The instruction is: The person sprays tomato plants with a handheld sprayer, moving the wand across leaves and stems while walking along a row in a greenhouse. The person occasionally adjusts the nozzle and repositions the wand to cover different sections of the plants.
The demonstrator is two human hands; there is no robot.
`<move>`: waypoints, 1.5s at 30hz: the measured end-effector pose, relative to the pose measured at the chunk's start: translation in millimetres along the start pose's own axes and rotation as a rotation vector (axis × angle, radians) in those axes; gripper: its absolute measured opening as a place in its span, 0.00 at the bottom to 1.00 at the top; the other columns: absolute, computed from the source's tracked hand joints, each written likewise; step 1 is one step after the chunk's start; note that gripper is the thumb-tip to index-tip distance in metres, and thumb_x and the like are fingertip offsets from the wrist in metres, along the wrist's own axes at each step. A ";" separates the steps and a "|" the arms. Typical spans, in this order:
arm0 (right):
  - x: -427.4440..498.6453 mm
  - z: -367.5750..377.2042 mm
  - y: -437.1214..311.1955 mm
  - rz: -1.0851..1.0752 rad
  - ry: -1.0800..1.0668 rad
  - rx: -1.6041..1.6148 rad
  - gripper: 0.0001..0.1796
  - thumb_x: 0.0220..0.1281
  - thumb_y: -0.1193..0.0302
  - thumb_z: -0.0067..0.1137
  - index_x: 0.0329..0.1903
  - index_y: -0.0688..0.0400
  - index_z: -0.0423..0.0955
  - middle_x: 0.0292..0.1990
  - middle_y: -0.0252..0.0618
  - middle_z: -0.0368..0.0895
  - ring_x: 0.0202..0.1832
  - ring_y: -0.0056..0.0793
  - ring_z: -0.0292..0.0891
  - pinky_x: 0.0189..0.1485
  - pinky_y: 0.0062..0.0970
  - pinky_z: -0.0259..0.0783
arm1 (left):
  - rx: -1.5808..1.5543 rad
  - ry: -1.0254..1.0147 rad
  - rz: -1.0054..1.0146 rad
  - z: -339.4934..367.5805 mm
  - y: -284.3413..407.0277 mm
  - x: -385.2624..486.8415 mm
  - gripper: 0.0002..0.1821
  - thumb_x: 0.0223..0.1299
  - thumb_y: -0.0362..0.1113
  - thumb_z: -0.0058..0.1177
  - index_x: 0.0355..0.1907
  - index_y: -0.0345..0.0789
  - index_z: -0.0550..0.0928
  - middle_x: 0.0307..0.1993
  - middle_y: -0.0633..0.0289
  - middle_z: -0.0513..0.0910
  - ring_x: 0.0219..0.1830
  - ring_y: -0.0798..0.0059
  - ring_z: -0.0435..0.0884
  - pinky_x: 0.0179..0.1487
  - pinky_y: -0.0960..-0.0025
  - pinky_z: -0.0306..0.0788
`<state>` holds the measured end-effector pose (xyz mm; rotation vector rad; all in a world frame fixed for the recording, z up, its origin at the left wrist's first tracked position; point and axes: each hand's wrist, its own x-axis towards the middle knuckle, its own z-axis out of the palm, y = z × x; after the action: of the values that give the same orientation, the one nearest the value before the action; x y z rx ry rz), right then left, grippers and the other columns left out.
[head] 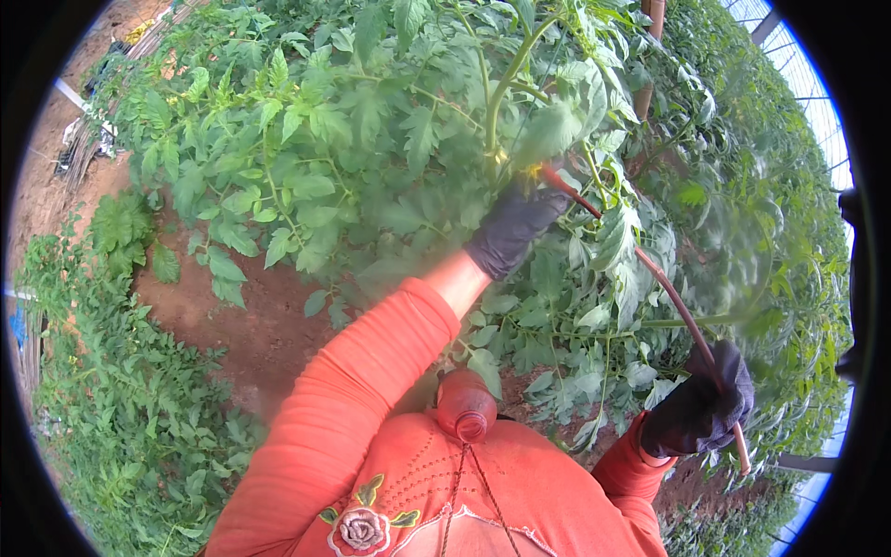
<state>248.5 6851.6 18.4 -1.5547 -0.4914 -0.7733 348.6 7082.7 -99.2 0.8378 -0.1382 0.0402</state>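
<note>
My left hand (pixel 518 226), in a dark glove, reaches into the tomato plant with its fingers closed at a yellow tomato flower cluster (pixel 533 170). Beside it rises a thick green tomato stem (pixel 493 118). My right hand (pixel 703 400), also dark-gloved, grips a long thin reddish-brown stick (pixel 672 292) near its lower end. The stick slants up to the left behind a leaf, and its bright red tip meets the flowers by my left fingers. Blur and foliage hide the exact contact. From a cord at my chest hangs a red translucent bottle (pixel 465 404).
Dense tomato foliage (pixel 313 153) surrounds both hands. A bamboo pole (pixel 649 56) stands at the upper right, and the greenhouse cover (pixel 800 83) curves along the right edge. Bare brown soil (pixel 230 327) shows between the rows at left, with more low plants (pixel 139 418) beyond.
</note>
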 end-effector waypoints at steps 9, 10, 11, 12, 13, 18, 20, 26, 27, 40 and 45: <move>-4.4 -7.8 -1.8 -0.009 0.040 0.217 0.18 0.67 0.60 0.43 0.25 0.59 0.61 0.22 0.35 0.56 0.23 0.25 0.52 0.23 0.23 0.52 | 0.171 -0.009 0.045 -14.4 -6.6 -2.5 0.32 0.58 0.33 0.58 0.64 0.34 0.64 0.51 0.62 0.74 0.44 0.77 0.77 0.49 0.72 0.72; -4.7 -7.1 -1.4 0.038 0.004 0.192 0.17 0.67 0.61 0.45 0.26 0.59 0.62 0.23 0.34 0.56 0.24 0.24 0.52 0.24 0.23 0.52 | 0.270 0.010 0.098 -15.3 -10.2 -0.2 0.27 0.57 0.38 0.58 0.59 0.33 0.71 0.41 0.65 0.78 0.37 0.80 0.76 0.42 0.74 0.72; -5.0 -7.2 -0.8 0.076 -0.028 0.179 0.18 0.66 0.60 0.46 0.26 0.59 0.62 0.23 0.34 0.55 0.24 0.24 0.51 0.24 0.23 0.51 | 0.365 0.009 0.084 -19.3 -13.0 0.3 0.26 0.57 0.38 0.59 0.58 0.33 0.72 0.39 0.66 0.79 0.37 0.80 0.76 0.41 0.74 0.72; -4.4 -7.3 -1.0 0.123 -0.063 0.185 0.19 0.66 0.59 0.47 0.25 0.58 0.61 0.22 0.33 0.55 0.24 0.24 0.51 0.24 0.23 0.50 | 0.347 0.008 0.072 -22.6 -16.8 1.8 0.25 0.57 0.39 0.59 0.57 0.33 0.74 0.38 0.66 0.80 0.37 0.80 0.76 0.41 0.74 0.72; -4.5 -8.4 -1.8 0.150 -0.039 0.161 0.21 0.65 0.56 0.47 0.23 0.57 0.60 0.21 0.32 0.53 0.24 0.23 0.50 0.24 0.23 0.49 | 0.325 -0.014 -0.005 -29.5 -19.1 1.2 0.28 0.57 0.36 0.59 0.60 0.33 0.70 0.45 0.63 0.80 0.45 0.77 0.78 0.48 0.74 0.73; -0.3 -14.2 -4.2 0.082 0.064 0.103 0.24 0.68 0.53 0.44 0.24 0.60 0.61 0.22 0.34 0.56 0.24 0.23 0.52 0.25 0.24 0.49 | 0.717 0.000 0.367 -43.3 -39.3 19.1 0.11 0.56 0.39 0.54 0.34 0.37 0.86 0.26 0.60 0.82 0.27 0.80 0.76 0.32 0.72 0.69; 1.5 -16.6 -2.0 0.113 -0.046 0.148 0.24 0.69 0.54 0.42 0.26 0.62 0.63 0.23 0.35 0.59 0.24 0.23 0.53 0.25 0.24 0.50 | 0.547 0.008 0.220 -42.7 -37.9 15.9 0.10 0.54 0.36 0.55 0.39 0.37 0.83 0.28 0.60 0.82 0.29 0.79 0.77 0.35 0.72 0.70; 13.9 -38.7 5.0 -0.018 0.198 0.202 0.18 0.71 0.67 0.40 0.46 0.72 0.67 0.42 0.53 0.74 0.41 0.39 0.73 0.44 0.31 0.76 | 0.217 0.023 -0.070 -30.2 7.2 -32.5 0.40 0.51 0.22 0.59 0.67 0.38 0.60 0.51 0.60 0.75 0.47 0.77 0.77 0.50 0.74 0.73; 23.3 -44.7 6.3 0.094 -0.007 0.624 0.18 0.71 0.68 0.39 0.50 0.73 0.66 0.45 0.56 0.74 0.45 0.40 0.74 0.47 0.31 0.76 | 0.260 -0.053 -0.071 -32.9 16.8 -40.4 0.44 0.51 0.20 0.59 0.70 0.39 0.55 0.55 0.59 0.73 0.50 0.76 0.76 0.52 0.74 0.73; -33.7 127.2 -47.8 0.262 0.157 0.609 0.12 0.72 0.67 0.41 0.37 0.65 0.64 0.36 0.38 0.64 0.38 0.27 0.64 0.43 0.25 0.68 | 0.208 0.191 0.082 -155.8 159.6 -233.8 0.37 0.61 0.34 0.55 0.71 0.37 0.55 0.62 0.53 0.70 0.60 0.64 0.73 0.63 0.61 0.67; -75.4 224.5 -85.6 0.220 -0.051 0.459 0.27 0.68 0.57 0.48 0.51 0.72 0.66 0.47 0.51 0.70 0.46 0.39 0.72 0.48 0.29 0.72 | 0.285 0.694 0.162 -256.5 262.4 -378.3 0.29 0.67 0.41 0.47 0.68 0.36 0.61 0.59 0.54 0.75 0.54 0.67 0.77 0.59 0.65 0.67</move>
<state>179.2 7093.7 22.3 -1.1760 -0.4860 -0.4146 -22.4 7456.0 -127.2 1.0506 0.4635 0.5065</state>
